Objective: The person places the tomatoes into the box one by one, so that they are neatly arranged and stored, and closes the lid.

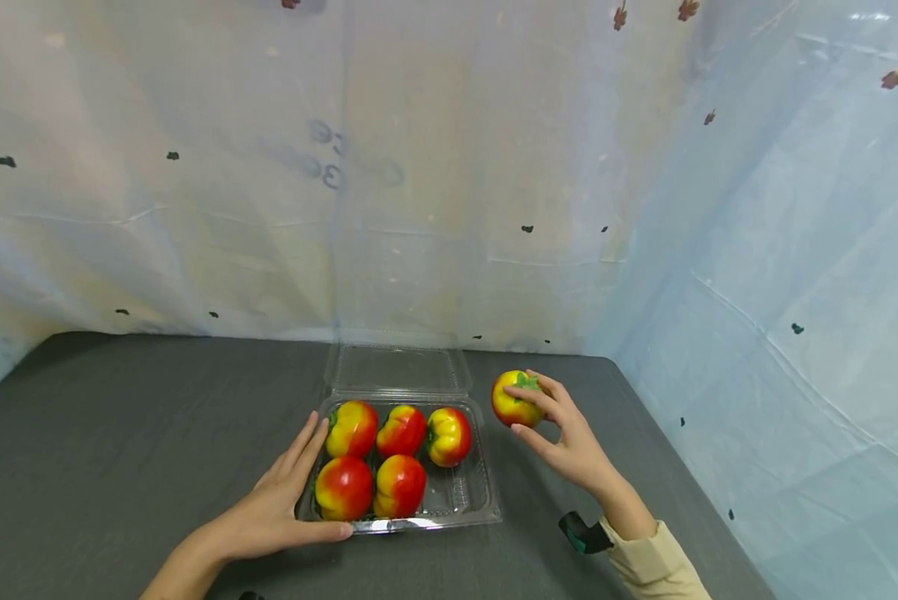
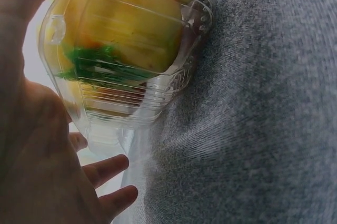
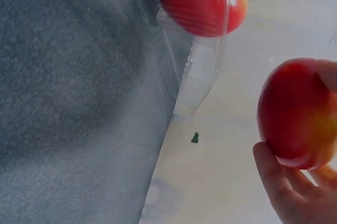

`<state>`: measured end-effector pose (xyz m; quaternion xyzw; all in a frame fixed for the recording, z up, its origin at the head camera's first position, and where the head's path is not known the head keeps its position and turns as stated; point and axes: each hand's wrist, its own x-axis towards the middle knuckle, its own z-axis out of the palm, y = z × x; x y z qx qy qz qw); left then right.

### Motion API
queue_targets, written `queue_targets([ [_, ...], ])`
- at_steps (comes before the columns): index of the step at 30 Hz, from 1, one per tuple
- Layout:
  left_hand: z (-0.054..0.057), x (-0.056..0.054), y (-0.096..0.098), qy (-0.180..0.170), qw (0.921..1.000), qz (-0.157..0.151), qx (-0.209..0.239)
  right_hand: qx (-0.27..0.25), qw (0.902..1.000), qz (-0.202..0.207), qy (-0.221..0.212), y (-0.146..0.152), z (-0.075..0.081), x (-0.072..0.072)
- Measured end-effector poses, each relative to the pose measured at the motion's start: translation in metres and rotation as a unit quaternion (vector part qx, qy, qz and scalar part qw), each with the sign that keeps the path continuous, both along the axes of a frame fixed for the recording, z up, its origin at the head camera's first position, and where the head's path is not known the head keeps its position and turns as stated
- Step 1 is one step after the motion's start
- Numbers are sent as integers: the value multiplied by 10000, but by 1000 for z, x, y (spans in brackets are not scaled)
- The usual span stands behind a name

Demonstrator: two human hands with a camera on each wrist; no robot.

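Note:
My right hand (image 1: pixel 572 446) holds a red-and-yellow persimmon (image 1: pixel 511 398) with a green leafy cap, raised to the right of a clear plastic clamshell box (image 1: pixel 460 492). In the right wrist view, fingertips and thumb grip the red side of the held persimmon (image 3: pixel 295 113). Several more persimmons (image 1: pixel 401 486) sit in the box in two rows; the front right spot shows bare plastic. Extended fingers of my left hand (image 1: pixel 269 508) lie along the box's left side, with the thumb at its front rim. Through the clear wall in the left wrist view, a persimmon (image 2: pixel 126 24) shows its green cap.
The box's transparent lid (image 1: pixel 398 369) is folded back behind it. A dark grey cloth (image 1: pixel 157 417) covers the table. Pale plastic sheeting (image 1: pixel 434 208) hangs behind the table, and more sheeting (image 1: pixel 809 333) stands along the right side.

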<state>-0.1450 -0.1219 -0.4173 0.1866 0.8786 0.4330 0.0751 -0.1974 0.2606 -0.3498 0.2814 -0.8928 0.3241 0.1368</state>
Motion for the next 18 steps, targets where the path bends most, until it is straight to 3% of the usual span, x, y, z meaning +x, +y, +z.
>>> queue_targets([
  [9, 0, 0, 0, 14, 10000, 11, -18, 72, 9966, 537, -626, -11, 8, 9],
  [18, -1, 0, 0, 73, 10000, -22, -6, 343, 9940, 742, -721, -23, 8, 16],
])
